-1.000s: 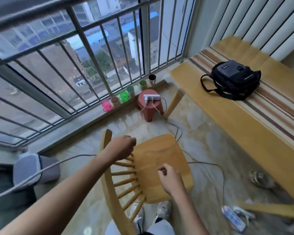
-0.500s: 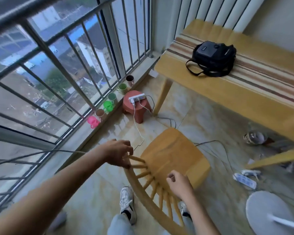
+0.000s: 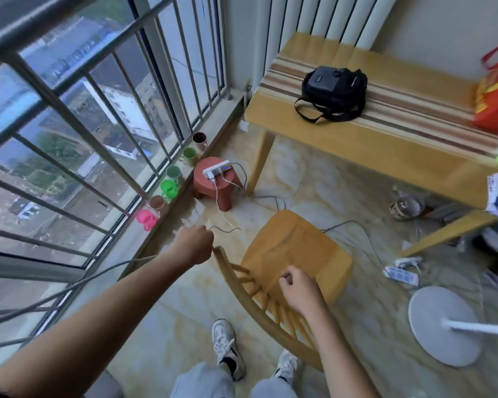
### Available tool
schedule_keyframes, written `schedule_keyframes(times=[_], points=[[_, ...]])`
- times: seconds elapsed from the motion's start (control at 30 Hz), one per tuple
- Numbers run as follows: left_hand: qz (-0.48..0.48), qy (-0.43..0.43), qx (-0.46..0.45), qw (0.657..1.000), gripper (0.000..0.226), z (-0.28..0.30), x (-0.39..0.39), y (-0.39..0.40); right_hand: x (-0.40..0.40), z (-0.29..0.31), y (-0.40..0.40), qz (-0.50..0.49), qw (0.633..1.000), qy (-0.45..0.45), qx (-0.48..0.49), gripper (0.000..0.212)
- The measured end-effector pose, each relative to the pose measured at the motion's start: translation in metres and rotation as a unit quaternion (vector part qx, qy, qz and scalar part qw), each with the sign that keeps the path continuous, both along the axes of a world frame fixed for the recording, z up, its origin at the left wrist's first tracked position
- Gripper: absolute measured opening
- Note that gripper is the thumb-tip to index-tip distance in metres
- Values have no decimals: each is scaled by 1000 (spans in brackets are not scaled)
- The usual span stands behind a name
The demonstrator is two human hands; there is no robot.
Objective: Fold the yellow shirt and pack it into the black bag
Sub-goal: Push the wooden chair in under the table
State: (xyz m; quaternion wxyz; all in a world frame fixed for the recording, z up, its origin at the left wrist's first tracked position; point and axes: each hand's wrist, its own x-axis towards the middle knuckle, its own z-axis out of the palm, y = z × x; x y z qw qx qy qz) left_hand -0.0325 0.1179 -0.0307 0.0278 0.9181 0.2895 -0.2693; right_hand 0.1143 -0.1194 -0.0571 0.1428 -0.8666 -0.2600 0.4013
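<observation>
Both arms reach down over a wooden chair point(image 3: 296, 254): the left hand point(image 3: 194, 244) is curled at the end of its curved back rail, seemingly gripping it (the contact is blurred), while the right hand point(image 3: 299, 287) hovers over the spindles, fingers loosely curled and holding nothing. The black bag point(image 3: 335, 91) sits closed and upright on the striped bench point(image 3: 414, 116), strap trailing forward, well apart from both hands.
</observation>
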Motion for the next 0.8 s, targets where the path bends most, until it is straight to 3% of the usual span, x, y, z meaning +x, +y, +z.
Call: schedule_keyframes(times=[0.2, 0.3, 0.4, 0.5, 0.63, 0.7, 0.8], points=[[133, -80, -133, 979, 22, -24, 7, -6, -5, -14, 0, -9, 1000, 4, -19, 12], [236, -105, -224, 940, 32, -31, 18, -10, -3, -21, -16, -31, 999, 2, -42, 12], [305, -51, -309, 899, 37, -39, 34, -14, 3, -29, -42, -66, 993, -26, -92, 13], [250, 39, -278, 927, 30, -46, 43, -17, 7, -36, -73, -82, 982, -43, -162, 20], [65, 123, -152, 979, 31, -51, 56, -24, 4, -58, -106, -101, 953, 43, -281, 48], [6, 158, -112, 981, 28, -53, 60, -29, 2, -67, -106, -105, 938, 104, -314, 59], [-41, 190, -88, 977, 21, -55, 63, -36, 6, -68, -98, -91, 925, 117, -349, 60]])
